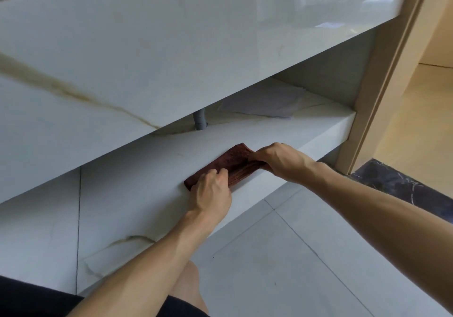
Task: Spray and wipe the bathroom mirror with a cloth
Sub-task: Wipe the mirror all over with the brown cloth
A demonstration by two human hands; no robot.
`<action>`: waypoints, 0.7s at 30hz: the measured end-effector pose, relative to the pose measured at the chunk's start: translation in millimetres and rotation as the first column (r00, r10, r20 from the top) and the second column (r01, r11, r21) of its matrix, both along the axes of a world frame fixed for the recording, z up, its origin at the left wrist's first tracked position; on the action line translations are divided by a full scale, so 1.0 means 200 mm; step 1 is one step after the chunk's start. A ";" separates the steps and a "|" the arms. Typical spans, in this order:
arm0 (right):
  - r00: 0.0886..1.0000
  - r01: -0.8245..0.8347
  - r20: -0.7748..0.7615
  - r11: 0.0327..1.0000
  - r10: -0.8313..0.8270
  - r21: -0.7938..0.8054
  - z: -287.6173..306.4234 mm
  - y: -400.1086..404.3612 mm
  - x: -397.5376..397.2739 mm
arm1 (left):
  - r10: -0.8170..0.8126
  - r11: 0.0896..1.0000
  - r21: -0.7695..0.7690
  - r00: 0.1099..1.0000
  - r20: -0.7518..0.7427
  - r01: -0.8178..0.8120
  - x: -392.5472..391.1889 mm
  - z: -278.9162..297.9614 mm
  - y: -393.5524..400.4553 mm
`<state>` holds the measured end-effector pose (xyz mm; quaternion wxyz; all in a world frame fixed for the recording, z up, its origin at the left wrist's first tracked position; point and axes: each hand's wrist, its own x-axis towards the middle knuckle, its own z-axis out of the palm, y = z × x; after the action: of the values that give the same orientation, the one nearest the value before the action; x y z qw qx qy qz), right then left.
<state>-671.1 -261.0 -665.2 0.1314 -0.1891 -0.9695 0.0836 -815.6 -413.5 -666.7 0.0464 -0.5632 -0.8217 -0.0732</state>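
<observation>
A dark red-brown folded cloth (234, 163) lies on the front part of the lower white marble shelf (282, 133) of the vanity. My left hand (212, 191) rests on its near left end, fingers curled onto the fabric. My right hand (279, 158) grips the cloth's right end with thumb and fingers pinching a fold. No mirror or spray bottle is in view.
Above the shelf runs the glossy white vanity countertop (171, 47) with a tan vein. A grey drain pipe (199, 119) and some white papers (264, 102) sit further back on the shelf. A beige door frame (382, 84) stands at right; grey floor tiles (294, 255) lie below.
</observation>
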 end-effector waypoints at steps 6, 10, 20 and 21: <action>0.978 0.183 -0.088 0.981 -0.188 -0.060 -0.01 0.09 0.44 | -0.179 0.984 -0.001 0.984 -0.008 0.179 0.35 0.02 0.23; 0.928 0.339 -0.144 0.939 -0.343 -0.050 0.05 0.12 0.72 | -0.294 0.955 0.033 0.956 -0.008 0.294 0.57 0.10 0.38; 0.669 0.714 -0.190 0.692 -0.719 -0.107 0.34 0.11 1.29 | -0.530 0.846 0.118 0.844 0.084 0.520 1.02 0.49 0.74; 0.645 0.737 -0.198 0.670 -0.738 -0.095 0.39 0.11 1.34 | -0.540 0.839 0.135 0.837 0.092 0.527 1.06 0.54 0.76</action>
<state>-403.8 -238.7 -586.4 0.2597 -0.5567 -0.7877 0.0461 -603.2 -260.6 -559.4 0.0015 -0.7610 -0.6283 -0.1614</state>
